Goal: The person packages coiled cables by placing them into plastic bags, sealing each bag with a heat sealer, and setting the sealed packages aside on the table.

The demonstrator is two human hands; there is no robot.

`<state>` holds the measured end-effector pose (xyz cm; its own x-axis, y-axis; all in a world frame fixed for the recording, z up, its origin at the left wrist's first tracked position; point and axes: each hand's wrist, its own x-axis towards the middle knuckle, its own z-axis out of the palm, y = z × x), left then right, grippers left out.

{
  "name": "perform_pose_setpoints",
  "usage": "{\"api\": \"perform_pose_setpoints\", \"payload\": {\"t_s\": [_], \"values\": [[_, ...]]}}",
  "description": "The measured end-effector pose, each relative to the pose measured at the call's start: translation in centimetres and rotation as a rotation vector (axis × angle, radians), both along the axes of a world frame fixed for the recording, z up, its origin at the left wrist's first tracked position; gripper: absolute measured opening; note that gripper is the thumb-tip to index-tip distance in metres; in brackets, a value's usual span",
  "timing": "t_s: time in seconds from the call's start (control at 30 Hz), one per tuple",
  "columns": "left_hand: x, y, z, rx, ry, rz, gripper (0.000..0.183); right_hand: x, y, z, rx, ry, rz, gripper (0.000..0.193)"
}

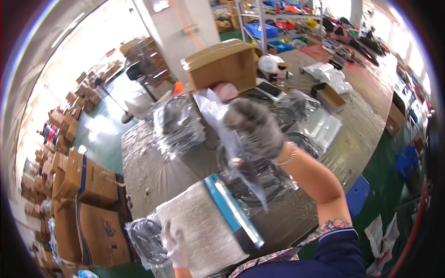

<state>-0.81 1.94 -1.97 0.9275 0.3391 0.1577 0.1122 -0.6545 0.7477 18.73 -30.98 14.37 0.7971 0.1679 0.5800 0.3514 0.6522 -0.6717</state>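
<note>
My right hand [255,129], in a grey glove and smeared by motion, is raised over the middle of the table. Its fingers are curled round a long translucent plastic bag [227,136] that hangs down past a heap of bagged black cables [250,183]. Low in the view, my left hand [175,245] wears a pale glove, its fingers stretched out and slightly apart. It rests between a clear bag with a coiled black cable [147,242] and a worn whitish board [201,227]. Along the board's right side runs a teal and silver bar [234,211].
A stack of bagged black items [177,123] lies left of an open cardboard box [222,69]. Clear bags [320,125] and a small open box [328,96] are at the right. Large cartons [99,217] stand beside the table. Another person [342,31] sits far off.
</note>
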Motion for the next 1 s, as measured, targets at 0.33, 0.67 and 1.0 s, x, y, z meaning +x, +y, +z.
{"api": "perform_pose_setpoints", "payload": {"t_s": [0.33, 0.67, 1.0], "values": [[-1.4, 13.8, 5.7, -1.161, 0.071, -0.473, 0.06, -16.1, 12.8, 1.8, -0.796, -0.005, -0.249, 0.009], [-6.8, 15.8, 1.3, -1.312, -0.225, -0.128, 0.023, -22.0, 17.8, -3.6, -1.184, -0.65, -0.627, 0.027], [-5.3, 14.3, 1.2, -0.878, -0.188, -0.283, 0.031, -22.8, 15.0, -8.7, -1.047, -0.329, -0.713, 0.023]]}}
